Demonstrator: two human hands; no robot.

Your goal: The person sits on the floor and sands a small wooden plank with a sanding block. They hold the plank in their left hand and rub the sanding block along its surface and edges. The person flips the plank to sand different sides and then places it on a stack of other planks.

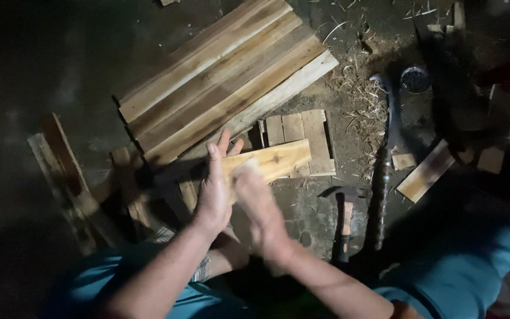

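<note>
The left hand (215, 192) holds the near left end of a short pale plank (270, 162), its grip closed along the plank's edge with fingers stretched up the far side. The right hand (255, 201) is blurred over the plank's near face; I cannot tell whether its grip is spread or pressed together. The plank hangs above the dark floor (42, 71), near a stack of long boards (222, 77) lying farther off. A hammer (343, 215) and a curved blade (385, 159) lie to the right.
</note>
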